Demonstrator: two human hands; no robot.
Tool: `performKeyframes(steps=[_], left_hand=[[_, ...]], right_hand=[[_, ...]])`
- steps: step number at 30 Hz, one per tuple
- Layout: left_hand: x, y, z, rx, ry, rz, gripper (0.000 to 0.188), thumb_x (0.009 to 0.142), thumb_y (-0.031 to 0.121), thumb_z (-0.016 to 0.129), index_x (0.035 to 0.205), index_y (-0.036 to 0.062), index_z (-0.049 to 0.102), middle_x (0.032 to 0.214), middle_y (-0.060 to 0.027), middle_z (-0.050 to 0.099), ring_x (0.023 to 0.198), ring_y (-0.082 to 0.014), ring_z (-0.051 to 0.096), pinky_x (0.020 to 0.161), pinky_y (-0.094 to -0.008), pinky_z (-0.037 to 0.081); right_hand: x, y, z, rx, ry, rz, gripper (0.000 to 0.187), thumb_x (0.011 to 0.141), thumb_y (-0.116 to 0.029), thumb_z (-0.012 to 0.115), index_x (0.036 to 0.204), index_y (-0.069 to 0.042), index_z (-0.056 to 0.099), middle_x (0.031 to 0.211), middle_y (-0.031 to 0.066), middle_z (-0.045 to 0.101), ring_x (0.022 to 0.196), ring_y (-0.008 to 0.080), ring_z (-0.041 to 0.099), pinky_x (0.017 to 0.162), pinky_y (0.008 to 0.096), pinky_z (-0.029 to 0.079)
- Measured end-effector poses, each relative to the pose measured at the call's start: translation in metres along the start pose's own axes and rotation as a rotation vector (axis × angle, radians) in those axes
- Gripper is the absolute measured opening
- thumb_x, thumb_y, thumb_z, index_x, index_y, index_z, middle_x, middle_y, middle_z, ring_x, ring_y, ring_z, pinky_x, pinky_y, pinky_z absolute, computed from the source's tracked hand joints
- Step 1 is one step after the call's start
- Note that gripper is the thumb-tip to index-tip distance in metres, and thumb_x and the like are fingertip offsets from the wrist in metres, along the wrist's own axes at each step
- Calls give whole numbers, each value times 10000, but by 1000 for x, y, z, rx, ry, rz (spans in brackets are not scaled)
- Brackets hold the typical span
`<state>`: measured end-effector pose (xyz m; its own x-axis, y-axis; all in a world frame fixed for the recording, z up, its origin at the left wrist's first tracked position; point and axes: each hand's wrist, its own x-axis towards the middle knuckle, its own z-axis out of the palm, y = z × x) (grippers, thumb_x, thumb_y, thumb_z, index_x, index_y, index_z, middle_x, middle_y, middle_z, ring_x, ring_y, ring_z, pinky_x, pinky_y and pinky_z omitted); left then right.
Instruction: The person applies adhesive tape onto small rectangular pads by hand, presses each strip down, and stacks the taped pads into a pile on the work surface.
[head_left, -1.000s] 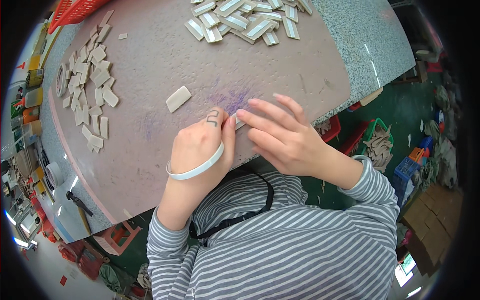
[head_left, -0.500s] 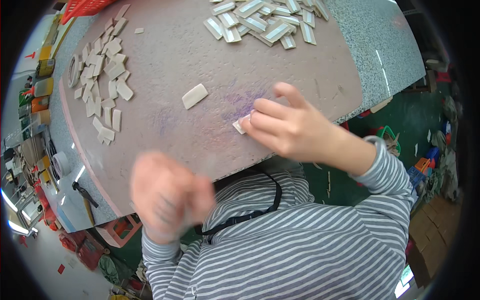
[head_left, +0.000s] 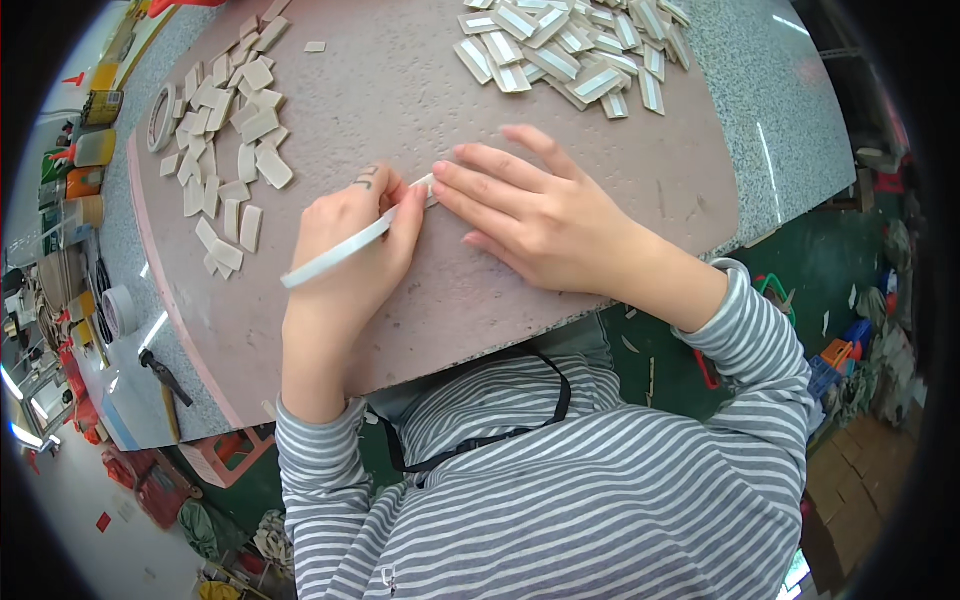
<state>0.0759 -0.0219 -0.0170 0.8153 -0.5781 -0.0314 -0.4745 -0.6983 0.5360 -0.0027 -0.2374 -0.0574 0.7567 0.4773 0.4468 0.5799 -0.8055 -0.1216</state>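
My left hand point(head_left: 345, 222) is closed in a pinch on a narrow white band of tape point(head_left: 335, 257), which runs back over the wrist. Its fingertips meet a beige piece point(head_left: 430, 188) lying on the board. From the other side, my right hand point(head_left: 520, 215) lies over that piece, fingers stretched out and fingertips touching its end. Most of the piece is hidden beneath the hands. Left of them spreads a heap of plain beige pieces point(head_left: 258, 124). At the far right is a pile of beige pieces with white strips point(head_left: 552, 62).
A brownish work board point(head_left: 400, 90) covers the speckled stone table point(head_left: 770, 120). On the left are a tape roll point(head_left: 160, 118), another white roll point(head_left: 120, 310) and a hammer point(head_left: 165, 378). One small piece point(head_left: 315, 47) lies apart. A pink stool point(head_left: 230, 458) stands below the table.
My left hand has moved up and inward to meet the right, and the tape band now shows in it. My right hand has shifted left and flattened its fingers over a piece.
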Motion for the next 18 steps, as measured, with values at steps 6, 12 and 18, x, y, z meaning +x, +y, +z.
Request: performKeyframes(steps=[6, 12, 18], left_hand=[[-20, -18, -21, 327, 181, 242, 259, 861, 185, 832, 816, 41, 622, 732, -96, 626, 680, -285, 603, 670, -385, 470], [-37, 1, -30, 16, 364, 510, 275, 683, -65, 817, 781, 77, 603, 641, -27, 540, 579, -222, 553, 584, -363, 451], [-55, -1, -38, -94, 447, 430, 197, 752, -46, 802, 778, 39, 626, 688, -53, 619, 642, -244, 616, 607, -343, 489]], right_hand=[[13, 2, 1, -13, -2, -55, 387, 989, -389, 663, 1228, -94, 736, 1169, -1, 705, 1238, 170, 598, 1202, 504, 270], [31, 5, 11, -57, 35, -143, 187, 904, -238, 690, 1006, -106, 776, 895, -44, 638, 1037, 145, 611, 1116, 464, 347], [44, 27, 6, 74, 14, -251, 73, 788, -148, 687, 805, -94, 733, 749, -21, 618, 897, 171, 619, 908, 364, 471]])
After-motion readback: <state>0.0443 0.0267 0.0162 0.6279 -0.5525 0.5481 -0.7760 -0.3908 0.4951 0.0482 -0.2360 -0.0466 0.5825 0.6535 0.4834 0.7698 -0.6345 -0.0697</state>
